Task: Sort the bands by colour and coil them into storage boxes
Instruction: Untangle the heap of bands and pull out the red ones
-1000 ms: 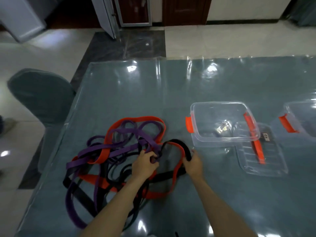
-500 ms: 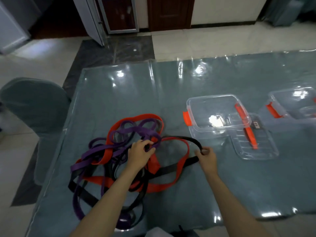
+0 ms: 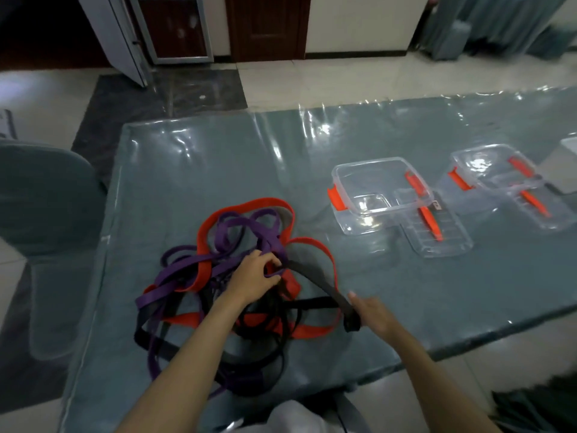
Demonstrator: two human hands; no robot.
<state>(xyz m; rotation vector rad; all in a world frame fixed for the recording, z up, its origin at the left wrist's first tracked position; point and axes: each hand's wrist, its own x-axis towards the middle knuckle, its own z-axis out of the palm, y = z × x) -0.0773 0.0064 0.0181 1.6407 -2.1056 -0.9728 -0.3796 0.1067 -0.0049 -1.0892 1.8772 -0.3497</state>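
- Gripping a black band (image 3: 315, 281), the right hand (image 3: 373, 312) curls round its end.
- Left hand (image 3: 253, 276) pinches a purple band (image 3: 218, 267) in the tangle.
- Red band (image 3: 249, 205), purple and black loops lie knotted left of the clear storage box (image 3: 379, 178).

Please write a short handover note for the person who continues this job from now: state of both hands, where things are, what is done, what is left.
Left hand: grips the purple bands in the middle of the tangle.
Right hand: holds a black band, partly drawn out to the right.
Red bands, purple and black are all knotted together on the table.
Two clear boxes stand open on the right, lids beside them, nothing inside.
Done: nothing sorted yet.
Left: free the black band, separate every colour, coil, box.
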